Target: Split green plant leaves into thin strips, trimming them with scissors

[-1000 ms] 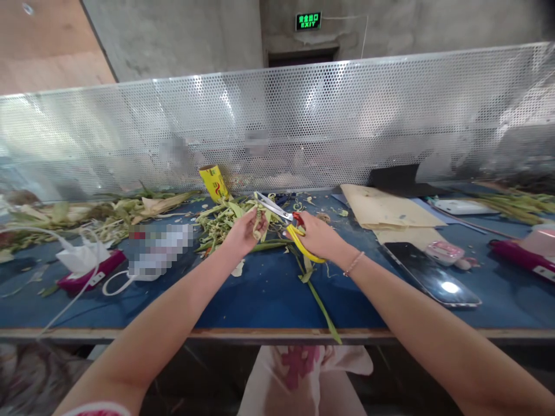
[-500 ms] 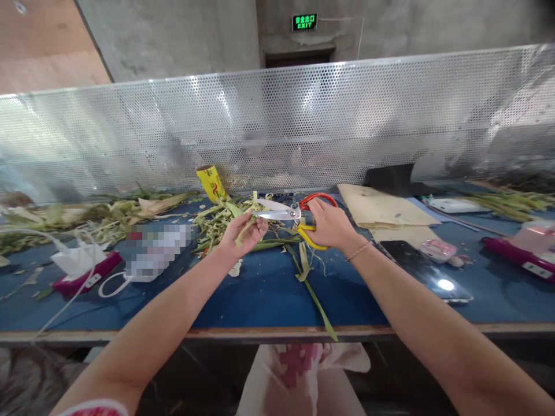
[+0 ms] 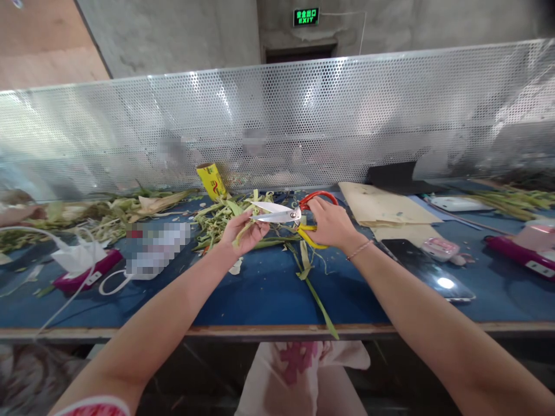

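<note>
Scissors (image 3: 291, 215) with one red and one yellow handle are gripped in my right hand (image 3: 328, 222), blades slightly apart and pointing left. The blade tips reach the fingers of my left hand (image 3: 246, 232), which are closed around a thin pale green plant piece (image 3: 243, 231). Behind and left of that hand lies a heap of green plant scraps (image 3: 212, 224). A long green leaf strip (image 3: 318, 303) stretches from below the scissors toward the table's front edge.
A yellow tube (image 3: 211, 180) stands behind the heap. On the right are brown paper (image 3: 385, 205), a black phone (image 3: 427, 270) and a pink case (image 3: 440, 248). Purple power strips (image 3: 89, 277) with white cables lie at the left and right. A perforated metal panel (image 3: 303, 127) spans the back.
The scissor blades have opened a little wider. Both hands stay in nearly the same place, and the view has shifted slightly.
</note>
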Motion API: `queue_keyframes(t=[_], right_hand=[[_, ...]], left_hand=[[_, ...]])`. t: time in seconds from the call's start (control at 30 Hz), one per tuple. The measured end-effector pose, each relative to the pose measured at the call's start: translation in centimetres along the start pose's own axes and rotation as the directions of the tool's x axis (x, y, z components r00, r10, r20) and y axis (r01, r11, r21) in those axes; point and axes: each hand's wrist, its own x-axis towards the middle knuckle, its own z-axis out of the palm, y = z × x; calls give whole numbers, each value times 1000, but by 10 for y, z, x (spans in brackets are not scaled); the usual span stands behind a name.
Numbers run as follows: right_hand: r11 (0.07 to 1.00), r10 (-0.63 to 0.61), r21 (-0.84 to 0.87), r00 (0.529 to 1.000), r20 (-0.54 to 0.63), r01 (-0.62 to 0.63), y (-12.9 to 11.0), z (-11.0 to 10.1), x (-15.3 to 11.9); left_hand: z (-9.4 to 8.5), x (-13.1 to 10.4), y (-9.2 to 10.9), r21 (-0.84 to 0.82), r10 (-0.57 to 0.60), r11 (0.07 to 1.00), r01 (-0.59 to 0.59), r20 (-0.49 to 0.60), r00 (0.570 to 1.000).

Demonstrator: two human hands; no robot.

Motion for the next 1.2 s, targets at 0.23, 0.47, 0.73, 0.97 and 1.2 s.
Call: queue_keyframes(t=[0.23,0.47,0.73,0.97,1.2], right_hand=[[1000,6,-24,1000,-10,-7,-1,1,2],[1000,-10,19,999,-42,11,1,7,2],[1000,6,9,1000,12,-6,3,4,3],[999,46,1,990,133,-46,9,9,4],[985,125,103,982,138,-140,17,24,4]], left_hand=[[7,-4,-4,17,-21,1000,22,-47,999],[6,-3,-4,41,-16,999,16,-17,1000],[7,-3,-5,7,-9,1000,9,-27,1000],[8,0,-7,-17,-52,999,50,-101,994],[4,7,-5,100,68,994,-50,-184,981]])
